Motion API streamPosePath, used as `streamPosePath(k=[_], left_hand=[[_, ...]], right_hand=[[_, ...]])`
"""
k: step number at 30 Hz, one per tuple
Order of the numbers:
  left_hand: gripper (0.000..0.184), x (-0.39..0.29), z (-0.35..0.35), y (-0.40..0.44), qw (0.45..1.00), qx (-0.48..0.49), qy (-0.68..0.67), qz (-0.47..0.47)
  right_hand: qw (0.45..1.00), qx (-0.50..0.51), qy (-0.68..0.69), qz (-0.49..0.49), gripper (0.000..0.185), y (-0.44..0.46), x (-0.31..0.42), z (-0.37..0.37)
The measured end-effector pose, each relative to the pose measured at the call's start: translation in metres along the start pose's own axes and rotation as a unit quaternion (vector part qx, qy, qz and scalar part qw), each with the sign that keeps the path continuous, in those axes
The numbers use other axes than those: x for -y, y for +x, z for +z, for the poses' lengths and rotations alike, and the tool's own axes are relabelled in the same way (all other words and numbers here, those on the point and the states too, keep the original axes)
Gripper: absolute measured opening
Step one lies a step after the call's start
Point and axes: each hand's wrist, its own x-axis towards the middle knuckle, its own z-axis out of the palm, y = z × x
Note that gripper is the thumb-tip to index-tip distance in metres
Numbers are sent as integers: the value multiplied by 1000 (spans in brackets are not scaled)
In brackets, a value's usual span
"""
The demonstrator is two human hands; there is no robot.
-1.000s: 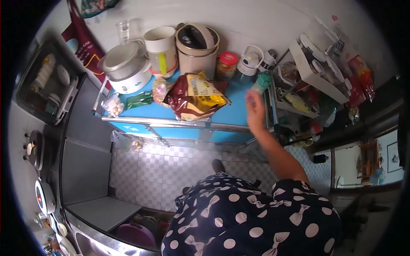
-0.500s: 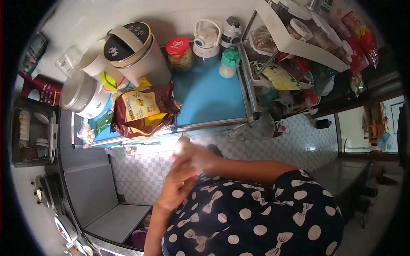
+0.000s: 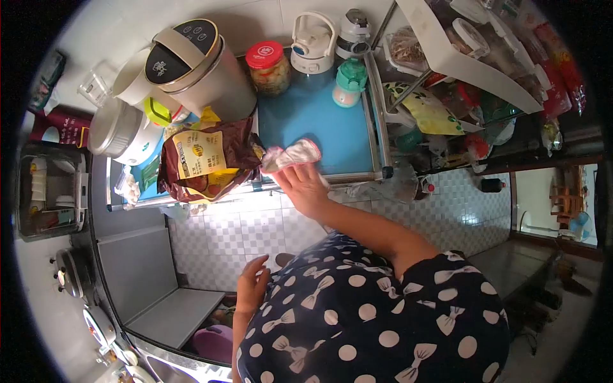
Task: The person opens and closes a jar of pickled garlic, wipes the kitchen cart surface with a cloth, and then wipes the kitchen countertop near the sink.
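A pink-edged white cloth (image 3: 300, 154) lies on the blue tabletop (image 3: 319, 118) near its front edge. My right hand (image 3: 302, 189) is on the cloth, its fingers stretched out over the near side. To the left of it sits a brown and yellow food bag (image 3: 207, 159). My left hand (image 3: 253, 281) hangs low beside my body with its fingers apart, holding nothing. Behind the cloth stand a red-lidded jar (image 3: 269, 69), a white handled bottle (image 3: 313, 46) and a green-topped bottle (image 3: 349, 84).
A tall beige appliance (image 3: 204, 73) stands behind the bag, with a white cooker (image 3: 121, 134) farther left. At the right is a white rack (image 3: 469, 64) with containers and packets. A dark-capped bottle (image 3: 490, 185) is on the tiled floor.
Since the half-second-old frame, my hands have separated. My right hand has moved forward onto the tabletop with the cloth, and my left hand has dropped lower.
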Motion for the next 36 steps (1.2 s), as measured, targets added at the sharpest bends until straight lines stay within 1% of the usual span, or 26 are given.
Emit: streamPosePath(k=[1,4,5,8,9,12,15,18,19,21,23,24,26,27,30,31,33,34,35,36], left_hand=[[34,5,-3,-4,998,-5,58,13],[36,30,-4,-7,996,-29,-76,-34],[37,36,-6,-7,991,-29,-116,-63],[37,82,-11,-5,991,-80,-88,-55],[37,87,-11,-6,991,-99,-73,-47],[37,106,-14,-17,983,-84,-131,-95],[38,121,-11,-30,980,-99,-116,-125],[39,138,-8,-43,969,-106,-180,-130],[39,139,-3,-47,964,-122,-189,-142],[39,156,1,-50,962,-125,-206,-127],[39,158,5,-49,960,-134,-216,-121],[39,151,6,-50,959,-139,-214,-125],[38,139,3,-48,962,-141,-198,-126],[38,134,1,-47,965,-140,-185,-124],[37,129,-4,-39,970,-125,-174,-111],[37,128,-6,-37,972,-122,-174,-104],[37,127,-7,-31,972,-118,-174,-102],[37,126,-9,-27,972,-116,-175,-107],[37,125,-10,-23,972,-114,-175,-111],[37,122,-10,-20,973,-111,-169,-109]], right_hand=[[1000,-22,-11,-7,50,0,0,1],[996,-65,-48,-39,52,-5,-10,-5],[994,-78,-57,-53,52,-4,-12,-8],[988,-110,-35,-106,56,-15,-39,-8],[991,-76,-28,-108,63,-20,-50,-15],[999,26,-18,-31,69,-35,-70,-44],[989,79,-7,122,64,-48,-85,-66],[990,62,-3,125,65,-53,-83,-55],[991,60,-2,117,65,-52,-77,-48],[993,56,1,103,64,-47,-54,-34],[997,8,50,58,62,-32,-30,-29],[996,-15,75,37,61,-25,-19,-27],[995,-27,100,9,59,-12,-4,-16],[993,-36,111,-4,57,-5,0,-12],[997,-28,58,-48,55,17,0,-10],[992,-39,103,-54,50,19,-6,-3],[992,-43,121,-11,48,19,-30,9],[990,-46,130,10,47,20,-42,3],[984,-69,155,51,44,19,-55,-5],[984,-58,140,90,43,17,-69,-8]])
